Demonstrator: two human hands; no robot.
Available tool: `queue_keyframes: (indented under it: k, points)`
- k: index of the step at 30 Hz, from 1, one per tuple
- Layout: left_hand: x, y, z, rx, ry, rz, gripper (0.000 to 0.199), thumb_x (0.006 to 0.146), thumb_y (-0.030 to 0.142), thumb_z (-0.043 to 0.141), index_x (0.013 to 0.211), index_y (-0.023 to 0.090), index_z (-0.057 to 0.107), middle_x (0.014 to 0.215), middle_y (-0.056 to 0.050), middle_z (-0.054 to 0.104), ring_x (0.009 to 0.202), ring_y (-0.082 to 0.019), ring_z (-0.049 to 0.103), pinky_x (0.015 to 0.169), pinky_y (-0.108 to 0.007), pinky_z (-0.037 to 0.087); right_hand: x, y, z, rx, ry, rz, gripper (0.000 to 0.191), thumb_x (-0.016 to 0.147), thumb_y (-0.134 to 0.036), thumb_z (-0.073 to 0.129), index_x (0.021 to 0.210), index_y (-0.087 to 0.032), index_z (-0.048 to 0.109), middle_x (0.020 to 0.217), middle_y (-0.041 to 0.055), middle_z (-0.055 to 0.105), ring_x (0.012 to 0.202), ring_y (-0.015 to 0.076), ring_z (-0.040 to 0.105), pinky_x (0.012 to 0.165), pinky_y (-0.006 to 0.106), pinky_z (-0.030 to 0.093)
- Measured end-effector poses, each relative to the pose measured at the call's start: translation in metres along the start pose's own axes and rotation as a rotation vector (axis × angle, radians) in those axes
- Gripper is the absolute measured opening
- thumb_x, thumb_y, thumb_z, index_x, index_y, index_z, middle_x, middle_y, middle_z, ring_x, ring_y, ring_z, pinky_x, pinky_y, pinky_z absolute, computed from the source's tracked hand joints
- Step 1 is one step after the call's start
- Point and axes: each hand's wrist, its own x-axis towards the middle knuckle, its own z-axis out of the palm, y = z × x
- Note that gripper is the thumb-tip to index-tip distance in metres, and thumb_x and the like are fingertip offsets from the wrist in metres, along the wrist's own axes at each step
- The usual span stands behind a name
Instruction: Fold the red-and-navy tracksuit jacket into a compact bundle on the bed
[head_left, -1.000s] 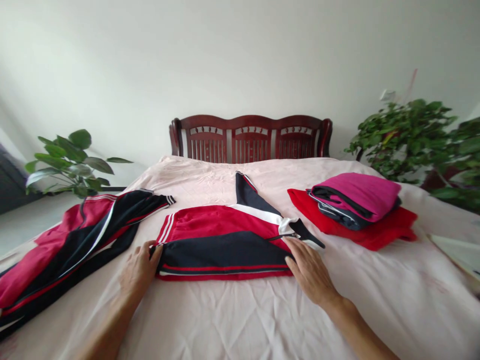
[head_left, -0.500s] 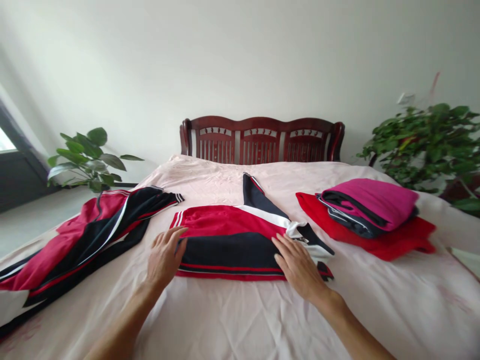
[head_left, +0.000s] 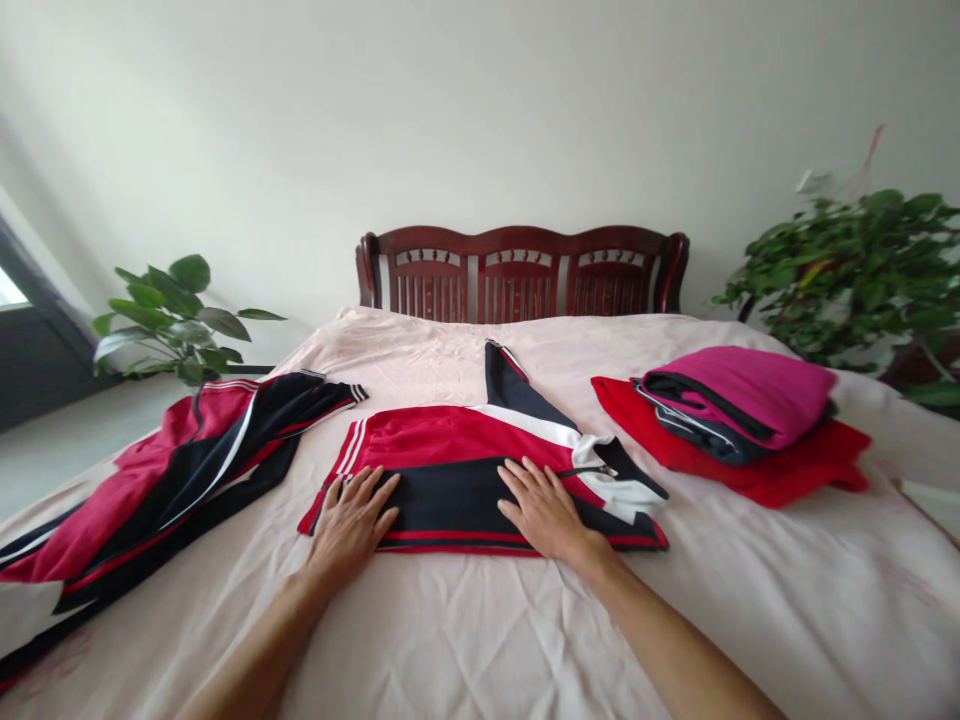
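A red, black and white track jacket [head_left: 450,500] lies partly folded in the middle of the bed, its striped hem to the left and its white collar to the right. One dark sleeve [head_left: 510,385] stretches away from me toward the headboard. My left hand [head_left: 351,520] rests flat on the jacket's near left part by the hem, fingers spread. Over the black panel, my right hand [head_left: 544,508] also lies flat with its fingers apart. Neither hand grips the cloth.
Another red and black track jacket [head_left: 202,470] lies spread at the left. A stack of folded clothes, magenta garment [head_left: 742,395] on top and red garment [head_left: 795,465] below, sits at the right. Beyond the pink sheet [head_left: 480,640] stands a wooden headboard [head_left: 521,275], with plants on both sides.
Both hands have come down flat onto the jacket; the right one has shifted left. The jacket's near edge and hem now lie flatter, and more of the white collar area shows.
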Motion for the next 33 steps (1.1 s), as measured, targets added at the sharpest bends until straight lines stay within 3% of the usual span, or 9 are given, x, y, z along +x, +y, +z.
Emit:
queue_keyframes:
  k: [4,7,10,13,15,18,21,27,33]
  points:
    - [0.009,-0.017,-0.004,-0.068,-0.076,-0.188,0.050,0.100,0.040,0.036,0.147,0.026,0.048,0.151,-0.011,0.049,0.139,-0.028,0.043,0.113,-0.049,0.034,-0.008,0.027,-0.010,-0.043,-0.005,0.044,0.053,0.100,-0.043,0.042,0.149,-0.024,0.043,0.153,0.0094,0.045,0.140,0.0290,0.041,0.114,0.051,0.030]
    - [0.009,-0.028,-0.008,-0.137,-0.083,-0.199,0.051,0.100,0.041,0.035,0.147,0.026,0.046,0.148,-0.010,0.052,0.139,-0.026,0.044,0.114,-0.045,0.036,-0.015,0.043,-0.019,-0.045,0.020,0.091,0.049,0.098,-0.040,0.046,0.142,-0.020,0.052,0.146,0.0128,0.053,0.137,0.0301,0.046,0.114,0.052,0.032]
    - [-0.004,-0.037,-0.019,-0.113,0.019,-0.105,0.052,0.096,0.042,0.046,0.144,0.024,0.050,0.150,-0.012,0.050,0.141,-0.030,0.040,0.115,-0.049,0.035,-0.031,0.051,-0.036,0.004,0.084,0.091,0.044,0.096,-0.034,0.048,0.137,-0.018,0.057,0.141,0.0140,0.058,0.132,0.0296,0.050,0.111,0.051,0.037]
    - [-0.029,-0.048,-0.031,-0.094,0.019,0.124,0.055,0.091,0.042,0.057,0.145,0.032,0.049,0.150,-0.008,0.049,0.138,-0.030,0.046,0.114,-0.046,0.039,-0.062,0.051,-0.054,0.099,0.048,-0.052,0.046,0.093,-0.025,0.049,0.139,-0.023,0.055,0.139,0.0091,0.060,0.128,0.0243,0.054,0.110,0.045,0.041]
    - [-0.042,-0.057,-0.034,-0.087,-0.036,0.236,0.057,0.091,0.037,0.058,0.146,0.038,0.046,0.150,-0.005,0.050,0.132,-0.028,0.052,0.110,-0.043,0.044,-0.084,0.052,-0.060,0.107,-0.017,-0.136,0.060,0.084,-0.015,0.051,0.142,-0.028,0.052,0.141,0.0052,0.058,0.129,0.0226,0.053,0.110,0.042,0.041]
    - [-0.046,-0.066,-0.030,-0.051,-0.052,0.230,0.058,0.091,0.020,0.051,0.146,0.040,0.047,0.147,-0.003,0.055,0.127,-0.027,0.057,0.108,-0.044,0.047,-0.102,0.056,-0.058,0.014,-0.031,-0.166,0.079,0.072,0.000,0.045,0.144,-0.032,0.049,0.143,0.0023,0.056,0.128,0.0215,0.053,0.107,0.041,0.043]
    - [-0.033,-0.068,-0.022,-0.055,-0.060,0.187,0.063,0.089,0.009,0.042,0.146,0.037,0.047,0.144,-0.004,0.057,0.126,-0.026,0.059,0.107,-0.044,0.048,-0.094,0.060,-0.052,-0.091,0.019,-0.175,0.078,0.071,0.007,0.039,0.138,-0.029,0.055,0.132,0.0038,0.063,0.117,0.0201,0.059,0.096,0.036,0.049]
    - [-0.021,-0.065,-0.026,-0.158,-0.021,0.129,0.057,0.092,0.012,0.038,0.144,0.032,0.051,0.141,-0.004,0.061,0.126,-0.024,0.059,0.108,-0.041,0.047,-0.068,0.056,-0.062,-0.123,0.104,-0.185,0.040,0.087,-0.004,0.044,0.111,-0.023,0.070,0.100,0.0052,0.071,0.093,0.0225,0.064,0.078,0.036,0.050]
    - [-0.097,-0.068,-0.049,-0.127,-0.048,0.090,0.058,0.090,0.025,0.047,0.143,0.046,0.047,0.143,0.006,0.057,0.128,-0.026,0.058,0.106,-0.039,0.051,-0.119,0.042,-0.081,0.009,0.136,-0.236,0.035,0.090,-0.014,0.049,0.108,-0.033,0.073,0.093,0.0017,0.074,0.086,0.0197,0.066,0.080,0.033,0.052]
